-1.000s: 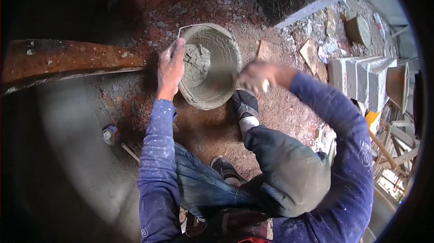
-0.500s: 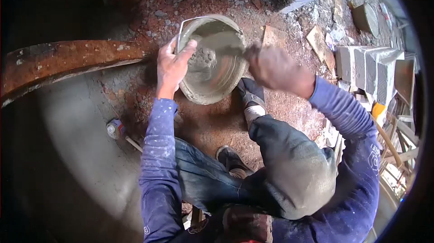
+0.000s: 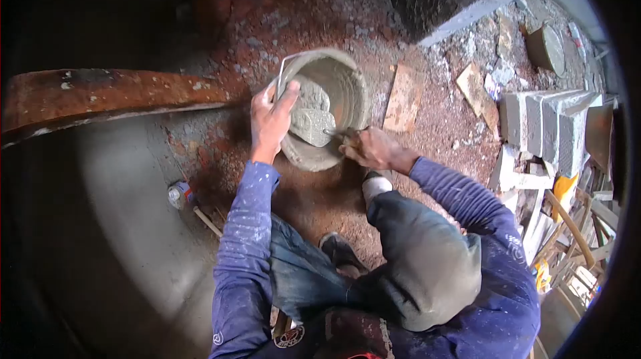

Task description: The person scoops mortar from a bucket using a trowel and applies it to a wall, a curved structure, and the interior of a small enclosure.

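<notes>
A bucket, tilted toward me and crusted with cement, sits in front of my legs. My left hand is closed on its left rim beside the wire handle, thumb over the inside. My right hand is wrapped around the handle of a trowel at the bucket's lower right side. The trowel's blade lies within the bucket opening and is coated in grey mortar. More wet mortar lies in the bucket just beyond the blade.
A rusty, splattered beam reaches in from the left. Boards lie on the rubble-strewn ground to the right. Farther right are concrete blocks, another bucket and scrap wood. A small can stands at left.
My right hand has moved down and left, bringing the trowel blade into clear view over the mortar. My left hand stays on the rim. The bucket appears lower and slightly farther right in view.
</notes>
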`<state>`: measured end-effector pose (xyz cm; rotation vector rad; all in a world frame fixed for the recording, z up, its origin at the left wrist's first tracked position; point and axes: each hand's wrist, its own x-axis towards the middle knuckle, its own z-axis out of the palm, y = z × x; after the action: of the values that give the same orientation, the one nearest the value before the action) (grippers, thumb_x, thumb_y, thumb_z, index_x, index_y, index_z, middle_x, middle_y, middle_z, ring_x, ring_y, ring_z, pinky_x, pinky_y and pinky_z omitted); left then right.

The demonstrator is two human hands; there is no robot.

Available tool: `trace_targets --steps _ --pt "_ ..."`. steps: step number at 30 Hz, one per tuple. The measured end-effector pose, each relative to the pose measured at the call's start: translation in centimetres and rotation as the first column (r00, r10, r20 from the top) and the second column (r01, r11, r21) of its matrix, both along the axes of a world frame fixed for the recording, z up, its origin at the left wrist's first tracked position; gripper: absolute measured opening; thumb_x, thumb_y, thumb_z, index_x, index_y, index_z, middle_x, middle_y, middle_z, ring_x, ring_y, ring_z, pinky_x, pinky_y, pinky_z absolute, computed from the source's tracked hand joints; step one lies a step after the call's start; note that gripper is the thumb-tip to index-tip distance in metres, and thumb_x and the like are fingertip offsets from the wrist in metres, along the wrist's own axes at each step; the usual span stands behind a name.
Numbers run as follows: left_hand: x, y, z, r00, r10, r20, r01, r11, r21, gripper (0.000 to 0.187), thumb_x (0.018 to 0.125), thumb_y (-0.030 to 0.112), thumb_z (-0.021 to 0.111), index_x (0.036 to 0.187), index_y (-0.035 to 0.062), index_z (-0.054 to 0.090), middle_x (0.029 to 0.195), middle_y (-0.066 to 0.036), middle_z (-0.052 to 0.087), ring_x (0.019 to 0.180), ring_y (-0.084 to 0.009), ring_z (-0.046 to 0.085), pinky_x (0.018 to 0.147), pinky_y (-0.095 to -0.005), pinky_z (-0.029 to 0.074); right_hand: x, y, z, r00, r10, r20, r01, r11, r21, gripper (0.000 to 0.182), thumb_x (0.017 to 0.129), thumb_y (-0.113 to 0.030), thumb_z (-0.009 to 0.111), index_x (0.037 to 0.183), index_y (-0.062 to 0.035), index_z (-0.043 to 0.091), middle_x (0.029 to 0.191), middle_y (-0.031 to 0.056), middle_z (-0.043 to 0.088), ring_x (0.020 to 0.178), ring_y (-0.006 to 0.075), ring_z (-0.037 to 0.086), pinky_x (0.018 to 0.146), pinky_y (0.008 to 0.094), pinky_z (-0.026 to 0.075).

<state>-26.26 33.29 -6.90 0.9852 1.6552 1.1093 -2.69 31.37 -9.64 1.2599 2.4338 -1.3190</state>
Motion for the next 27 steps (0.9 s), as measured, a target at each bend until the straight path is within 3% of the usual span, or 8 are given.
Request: trace_targets --steps 6,11,13,18,20,21,23,27 --pt "-6.0 -2.1 -1.9 0.821 0.285 0.495 -0.253 0.958 -0.132 0.041 0.086 0.021 0.071 0.121 0.0035 0.058 0.110 -0.006 0.064 0.096 -0.0165 0.061 0.083 -0.0333 0.051 -0.9 4.3 0.6 0.996 0.088 -0.001 -0.084 0.954 0.288 0.042 0.093 -0.040 0.051 0.116 -0.0056 0.053 0.075 0.0220 0.065 0.073 0.0387 0.066 0.065 0.0487 0.053" --pt "-7.7 -2.8 -5.2 0.782 0.310 0.540 -0.264 0.951 -0.164 0.039 0.088 0.015 0.065 0.124 0.0042 0.055 0.113 -0.011 0.063 0.102 -0.0244 0.063 0.086 -0.0396 0.054 -2.5 4.7 9.7 0.986 0.098 -0.135 -0.095 0.995 0.032 0.043 0.092 -0.035 0.056 0.115 -0.0004 0.048 0.075 0.0237 0.061 0.070 0.0415 0.064 0.065 0.0508 0.052" --pt "-8.2 -3.9 -6.8 0.724 0.413 0.552 -0.380 0.907 -0.180 0.040 0.088 0.012 0.064 0.126 0.0041 0.053 0.115 -0.011 0.063 0.104 -0.0257 0.063 0.087 -0.0410 0.055 -3.2 3.7 10.7 0.798 0.050 -0.600 0.041 0.990 0.137 0.040 0.092 -0.035 0.055 0.111 0.0004 0.052 0.076 0.0234 0.061 0.068 0.0368 0.064 0.059 0.0469 0.055" --pt "-5.4 -1.9 -1.7 0.821 0.259 0.508 -0.230 0.966 -0.121 0.036 0.088 0.014 0.067 0.121 0.0034 0.059 0.112 -0.007 0.064 0.098 -0.0192 0.063 0.087 -0.0351 0.050 3.9 7.5 13.0 0.809 -0.509 -0.295 0.180 0.691 -0.700 0.029 0.090 -0.023 0.063 0.114 -0.0083 0.058 0.096 0.0082 0.066 0.074 0.0191 0.066 0.068 0.0332 0.059" --pt "-5.3 -1.7 -1.9 0.834 0.253 0.491 -0.219 0.967 -0.127 0.035 0.087 0.014 0.068 0.120 0.0029 0.060 0.112 -0.007 0.065 0.097 -0.0180 0.062 0.087 -0.0343 0.050 10.0 9.2 15.5 0.771 -0.624 -0.127 0.573 0.768 -0.287 0.033 0.094 -0.031 0.056 0.118 -0.0081 0.060 0.096 0.0098 0.061 0.075 0.0167 0.064 0.064 0.0296 0.058" --pt "-5.3 -1.5 -2.1 0.842 0.249 0.479 -0.223 0.968 -0.112 0.036 0.087 0.015 0.068 0.120 0.0025 0.060 0.112 -0.006 0.065 0.097 -0.0168 0.062 0.088 -0.0329 0.048 17.7 10.4 11.8 0.872 -0.414 -0.261 0.473 0.848 0.237 0.036 0.095 -0.035 0.052 0.117 -0.0074 0.060 0.086 0.0073 0.058 0.069 0.0150 0.060 0.057 0.0279 0.055" --pt "-4.4 -1.1 -2.8 0.834 0.278 0.476 -0.247 0.961 -0.127 0.037 0.087 0.015 0.069 0.120 0.0022 0.060 0.111 -0.006 0.065 0.098 -0.0156 0.061 0.089 -0.0314 0.047 15.0 6.6 27.5 0.559 -0.789 -0.255 0.821 0.569 0.037 0.040 0.092 -0.041 0.057 0.114 -0.0071 0.060 0.070 -0.0006 0.050 0.055 0.0081 0.049 0.045 0.0233 0.043" --pt "-1.8 0.5 -1.6 0.933 0.114 0.342 -0.123 0.992 0.005 0.041 0.088 0.026 0.069 0.121 0.0023 0.062 0.107 -0.005 0.067 0.095 -0.0133 0.059 0.088 -0.0282 0.044 13.1 2.8 29.5 0.741 -0.647 -0.180 0.671 0.720 0.177 0.033 0.089 -0.032 0.063 0.106 -0.0039 0.061 0.067 -0.0015 0.051 0.049 0.0048 0.043 0.044 0.0207 0.036"
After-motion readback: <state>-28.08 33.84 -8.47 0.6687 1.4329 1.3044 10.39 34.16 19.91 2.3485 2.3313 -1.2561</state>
